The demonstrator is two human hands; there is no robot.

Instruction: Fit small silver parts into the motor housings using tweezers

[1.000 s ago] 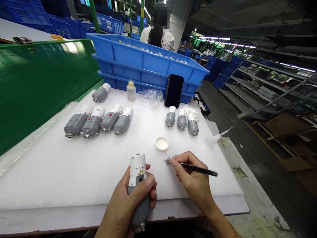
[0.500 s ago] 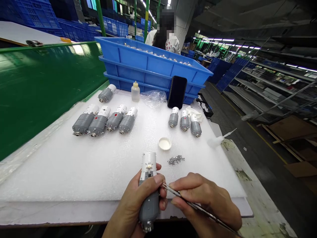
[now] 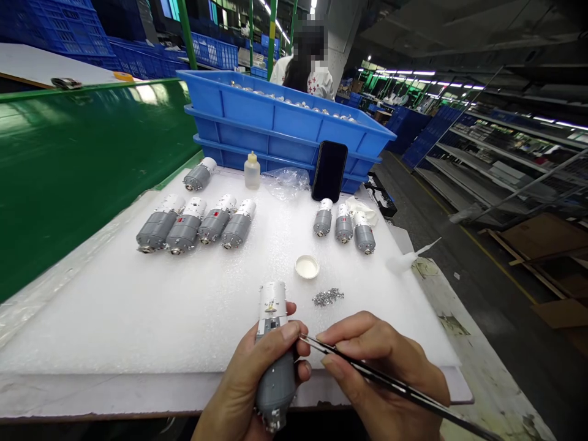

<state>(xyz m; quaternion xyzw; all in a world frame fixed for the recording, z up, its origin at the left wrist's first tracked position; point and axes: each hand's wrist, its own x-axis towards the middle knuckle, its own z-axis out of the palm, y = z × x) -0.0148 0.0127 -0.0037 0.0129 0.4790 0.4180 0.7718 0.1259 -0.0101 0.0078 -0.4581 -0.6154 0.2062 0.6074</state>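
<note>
1. Slight shift since the previous frame: black tweezers [image 3: 404, 387] in the right hand [image 3: 386, 349] edging up, tips closing in just beside the left thumb.
2. Left hand [image 3: 248, 380] clamped around a grey gear motor [image 3: 275, 383] with a white end cap, thumb across the near side. Right hand pinching the tweezers. Hands close together, not clasped.
3. Motor's long axis nearly upright in the view, tilted slightly, white cap pointing away from the person, metal shaft end pointing back toward the body.
4. Motor held inside the left hand's grip, so nearer that hand, and just left of the right hand. Tweezers running diagonally from lower right, tips aimed at the motor's side; contact with the motor impossible to tell.
5. Beyond the hands, a small heap of silver parts [image 3: 327, 297] on a white foam sheet [image 3: 101, 324], with a shallow white lid [image 3: 307, 267] just behind it.
6. Farther along the foam, four assembled motors [image 3: 184, 231] at left and three [image 3: 343, 226] at right, below a blue plastic crate [image 3: 275, 116].
</note>
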